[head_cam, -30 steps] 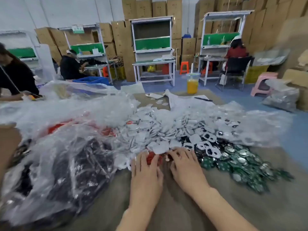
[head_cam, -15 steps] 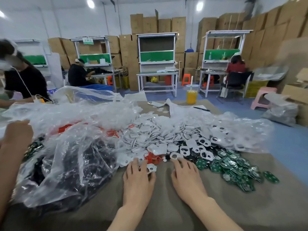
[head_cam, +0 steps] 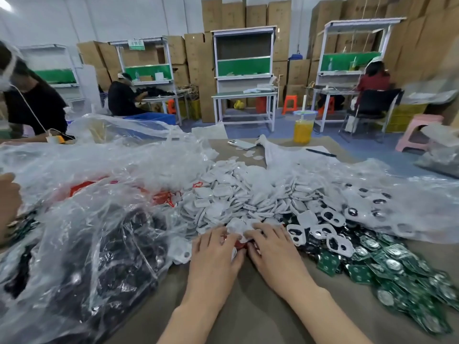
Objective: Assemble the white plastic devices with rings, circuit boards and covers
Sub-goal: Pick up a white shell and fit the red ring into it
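My left hand [head_cam: 213, 254] and my right hand [head_cam: 273, 254] lie palm down side by side, fingertips pushed into the near edge of a heap of white plastic covers [head_cam: 236, 194]. A loose white piece [head_cam: 236, 226] sits between the two index fingers, and red rings [head_cam: 240, 245] show between the thumbs. Whether either hand grips a part is blurred. White housings with round holes [head_cam: 332, 240] lie just right of my right hand. Green circuit boards [head_cam: 387, 264] spread further right.
A clear bag of black parts [head_cam: 111, 256] fills the left of the brown table [head_cam: 248, 309]. More crumpled plastic [head_cam: 409, 194] lies at the right. Behind the heap are a phone [head_cam: 242, 144], a pen [head_cam: 320, 152] and a yellow drink cup [head_cam: 301, 127]. Another person's hand [head_cam: 7, 194] is at the left edge.
My hands have slid forward and closer together, from lying flat and apart on the table into the edge of the pile. The camera view has tilted up slightly.
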Demonstrator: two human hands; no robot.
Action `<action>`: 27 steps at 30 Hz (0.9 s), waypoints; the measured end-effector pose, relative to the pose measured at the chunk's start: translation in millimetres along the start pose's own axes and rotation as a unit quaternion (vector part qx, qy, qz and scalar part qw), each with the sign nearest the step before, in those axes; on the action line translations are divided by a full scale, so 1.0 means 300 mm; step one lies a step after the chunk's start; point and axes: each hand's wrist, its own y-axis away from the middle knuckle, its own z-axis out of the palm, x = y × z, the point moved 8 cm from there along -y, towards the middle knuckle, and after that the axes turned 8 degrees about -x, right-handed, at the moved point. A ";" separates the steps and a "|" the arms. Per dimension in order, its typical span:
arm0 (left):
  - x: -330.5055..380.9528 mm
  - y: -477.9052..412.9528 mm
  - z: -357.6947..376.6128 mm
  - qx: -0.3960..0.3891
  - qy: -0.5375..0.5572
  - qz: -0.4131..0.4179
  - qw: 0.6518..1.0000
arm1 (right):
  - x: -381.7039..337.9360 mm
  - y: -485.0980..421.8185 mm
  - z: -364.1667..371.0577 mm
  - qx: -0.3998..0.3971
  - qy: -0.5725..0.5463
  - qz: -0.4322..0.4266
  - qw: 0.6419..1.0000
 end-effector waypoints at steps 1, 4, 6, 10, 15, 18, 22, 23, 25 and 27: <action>0.000 0.000 0.003 0.006 0.004 0.003 1.000 | 0.002 0.004 -0.001 0.019 -0.004 -0.005 1.000; 0.014 0.004 -0.003 0.022 0.002 0.024 0.999 | 0.006 0.015 -0.011 0.033 -0.027 -0.010 0.999; 0.016 0.005 -0.003 0.023 0.005 0.027 0.999 | 0.003 0.020 -0.021 0.034 -0.044 -0.016 0.998; 0.019 0.007 -0.010 0.030 0.012 0.022 0.999 | 0.028 0.034 -0.055 0.049 -0.083 -0.003 0.995; 0.036 0.010 -0.060 0.088 0.054 0.039 0.994 | 0.173 0.098 -0.182 0.151 -0.010 0.165 0.975; 0.045 -0.035 -0.074 0.074 0.152 0.016 0.986 | 0.219 0.100 -0.131 0.031 0.028 0.227 0.973; 0.047 -0.122 -0.047 0.031 0.368 -0.045 0.928 | 0.213 0.102 -0.132 0.032 0.040 0.217 0.975; 0.050 -0.134 -0.044 0.036 0.406 -0.053 0.912 | 0.209 0.103 -0.144 0.058 0.042 0.212 0.975; 0.053 -0.148 -0.033 0.038 0.466 -0.069 0.882 | 0.214 0.101 -0.155 0.091 -0.024 0.197 0.976; 0.050 -0.149 -0.017 0.028 0.495 -0.074 0.865 | 0.239 0.101 -0.175 0.136 -0.201 0.204 0.949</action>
